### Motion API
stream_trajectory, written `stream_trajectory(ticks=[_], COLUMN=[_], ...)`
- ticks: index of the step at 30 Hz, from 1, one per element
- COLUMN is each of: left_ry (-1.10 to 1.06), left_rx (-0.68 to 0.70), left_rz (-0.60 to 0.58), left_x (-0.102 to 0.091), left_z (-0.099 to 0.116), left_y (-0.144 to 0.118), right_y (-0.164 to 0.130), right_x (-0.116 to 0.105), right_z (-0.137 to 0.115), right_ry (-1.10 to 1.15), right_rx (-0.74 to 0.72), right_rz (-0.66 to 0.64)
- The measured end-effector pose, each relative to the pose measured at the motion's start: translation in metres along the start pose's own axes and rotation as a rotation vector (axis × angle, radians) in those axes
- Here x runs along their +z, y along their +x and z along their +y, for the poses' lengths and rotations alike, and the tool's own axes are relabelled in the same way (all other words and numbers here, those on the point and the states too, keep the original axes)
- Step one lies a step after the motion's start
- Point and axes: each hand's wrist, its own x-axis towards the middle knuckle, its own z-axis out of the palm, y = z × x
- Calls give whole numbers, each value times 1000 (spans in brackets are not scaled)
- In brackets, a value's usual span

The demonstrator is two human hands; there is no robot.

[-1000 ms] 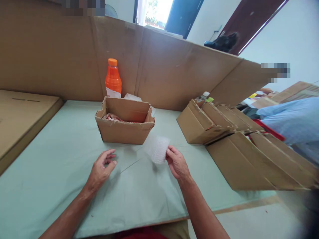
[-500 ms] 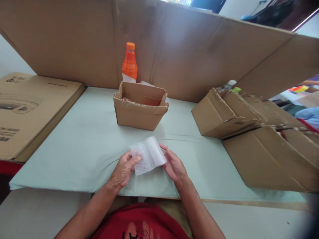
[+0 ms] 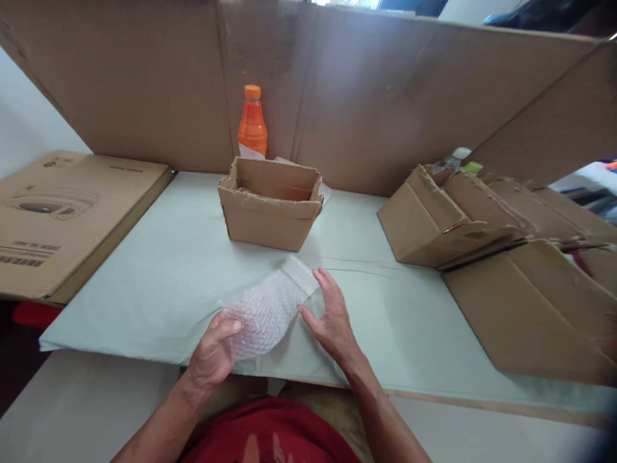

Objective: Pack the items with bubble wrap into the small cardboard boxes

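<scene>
A clear sheet of bubble wrap (image 3: pixel 265 308) is held out above the table, mostly unrolled, with its far end still folded or lightly rolled. My left hand (image 3: pixel 214 347) pinches its near left end between thumb and fingers. At the far right end, my right hand (image 3: pixel 332 315) is open, thumb and fingers spread around the folded edge; contact there is slight at most. Beyond the wrap stands an open cardboard box (image 3: pixel 270 222), whose contents are largely hidden by its front wall.
An orange bottle (image 3: pixel 252 125) stands behind the box, against a tall cardboard panel (image 3: pixel 159 83). On the right are several cut-open cardboard boxes (image 3: pixel 525 302), one holding a clear bottle (image 3: pixel 453 159). A flat printed carton (image 3: pixel 81 212) lies at the left. Pale green cloth (image 3: pixel 159 276) covers the table.
The bubble wrap has been unrolled from a small roll into a longer sheet. My left hand has moved left and nearer, and my right hand's fingers have spread apart.
</scene>
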Motion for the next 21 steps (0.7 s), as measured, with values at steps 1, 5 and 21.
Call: stream_trajectory(ticks=[1, 5, 21], left_ry=[-3, 21, 136], left_rx=[-5, -22, -278], left_rz=[23, 65, -230], left_x=[-4, -19, 2], left_z=[-1, -4, -53], left_y=[-3, -14, -36], right_y=[6, 37, 45], right_x=[1, 8, -81], right_z=[2, 15, 37], right_ry=[-84, -285, 42], right_rx=[-34, -48, 216], right_rz=[-32, -152, 408])
